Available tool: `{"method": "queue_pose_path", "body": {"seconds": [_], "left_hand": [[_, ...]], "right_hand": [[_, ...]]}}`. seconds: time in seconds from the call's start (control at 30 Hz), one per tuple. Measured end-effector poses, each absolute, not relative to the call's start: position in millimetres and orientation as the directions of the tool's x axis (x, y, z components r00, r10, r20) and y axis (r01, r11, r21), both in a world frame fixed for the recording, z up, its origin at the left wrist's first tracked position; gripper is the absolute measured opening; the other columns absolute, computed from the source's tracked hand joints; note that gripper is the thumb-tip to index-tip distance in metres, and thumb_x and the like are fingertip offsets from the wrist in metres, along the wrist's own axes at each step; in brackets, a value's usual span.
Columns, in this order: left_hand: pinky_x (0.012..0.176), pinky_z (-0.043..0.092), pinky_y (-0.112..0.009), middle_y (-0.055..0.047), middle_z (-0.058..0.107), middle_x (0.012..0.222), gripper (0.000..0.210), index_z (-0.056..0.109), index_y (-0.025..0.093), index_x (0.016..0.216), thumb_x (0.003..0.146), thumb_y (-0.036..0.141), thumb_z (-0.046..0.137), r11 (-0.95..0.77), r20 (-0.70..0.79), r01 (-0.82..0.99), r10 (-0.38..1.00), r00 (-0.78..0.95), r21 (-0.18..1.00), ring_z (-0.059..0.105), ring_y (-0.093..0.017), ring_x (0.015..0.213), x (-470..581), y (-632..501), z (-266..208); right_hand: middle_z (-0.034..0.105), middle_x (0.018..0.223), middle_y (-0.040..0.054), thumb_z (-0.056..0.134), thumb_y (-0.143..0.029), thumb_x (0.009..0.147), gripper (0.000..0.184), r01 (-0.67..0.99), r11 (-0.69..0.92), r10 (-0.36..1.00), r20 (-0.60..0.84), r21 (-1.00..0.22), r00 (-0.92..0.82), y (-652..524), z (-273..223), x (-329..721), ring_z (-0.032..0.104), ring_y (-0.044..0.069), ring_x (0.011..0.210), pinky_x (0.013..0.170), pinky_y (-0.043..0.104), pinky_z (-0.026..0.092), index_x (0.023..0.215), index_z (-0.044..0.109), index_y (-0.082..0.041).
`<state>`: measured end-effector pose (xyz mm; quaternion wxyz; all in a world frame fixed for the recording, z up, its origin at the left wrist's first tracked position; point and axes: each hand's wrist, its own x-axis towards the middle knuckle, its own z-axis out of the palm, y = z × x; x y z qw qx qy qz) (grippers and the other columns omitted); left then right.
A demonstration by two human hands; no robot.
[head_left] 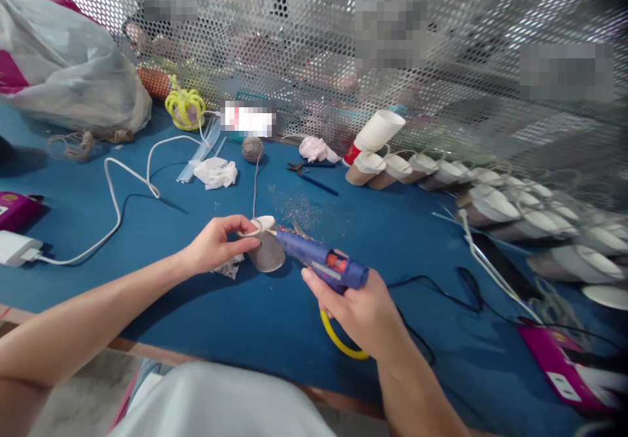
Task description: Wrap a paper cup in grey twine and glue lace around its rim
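My left hand (pixel 226 244) pinches the rim of a paper cup (pixel 269 254) whose outside is wrapped in grey-brown yarn. A strand runs from the cup back to a small ball of yarn (pixel 252 150). My right hand (pixel 360 306) is wrapped round a blue hot glue gun (pixel 314 254), its nozzle at the cup's rim, close to my left fingertips. Under my right hand shows a yellow loop (pixel 341 343), seemingly a scissors handle, with blade tips (pixel 299 229) beyond the glue gun. A crumpled scrap (pixel 228 267) lies beside the cup.
Rows of yarn-wrapped cups (pixel 490 205) fill the right side, by stacked white cups (pixel 380 129). Pliers (pixel 311 176), white crumpled plastic (pixel 216 173) and glue sticks (pixel 203 152) lie behind. Cables cross both sides; a plastic bag (pixel 73 64) stands left, before a perforated metal screen (pixel 304 51).
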<state>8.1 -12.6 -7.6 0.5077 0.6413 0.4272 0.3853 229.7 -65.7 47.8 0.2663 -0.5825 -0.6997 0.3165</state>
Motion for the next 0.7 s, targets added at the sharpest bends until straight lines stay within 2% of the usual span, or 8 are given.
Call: {"method": "queue_pose_path", "body": {"seconds": [0.33, 0.7], "left_hand": [[0.067, 0.045, -0.026, -0.002, 0.063, 0.072, 0.017, 0.058, 0.016, 0.071, 0.072, 0.032, 0.063, -0.123, 0.063, 0.170, 0.945, 0.322, 0.978, 0.056, -0.014, 0.069, 10.3, -13.5, -1.9], [0.070, 0.044, -0.027, -0.003, 0.062, 0.074, 0.018, 0.056, 0.016, 0.071, 0.072, 0.033, 0.062, -0.124, 0.060, 0.180, 0.943, 0.328, 0.976, 0.056, -0.015, 0.073, 9.7, -14.1, -2.4]], "right_hand": [[0.058, 0.051, -0.0017, 0.057, -0.033, 0.078, 0.015, 0.690, 0.255, 0.962, 0.109, -0.677, -0.249, -66.5, 44.2, 226.8, 0.058, 0.017, 0.051, 0.050, 0.027, 0.048, 0.068, 0.051, -0.023], [0.054, 0.048, -0.0037, 0.057, -0.032, 0.078, 0.016, 0.707, 0.224, 0.972, 0.101, -0.671, -0.211, -67.7, 46.5, 227.1, 0.051, 0.014, 0.043, 0.046, 0.025, 0.045, 0.067, 0.052, -0.022]]}}
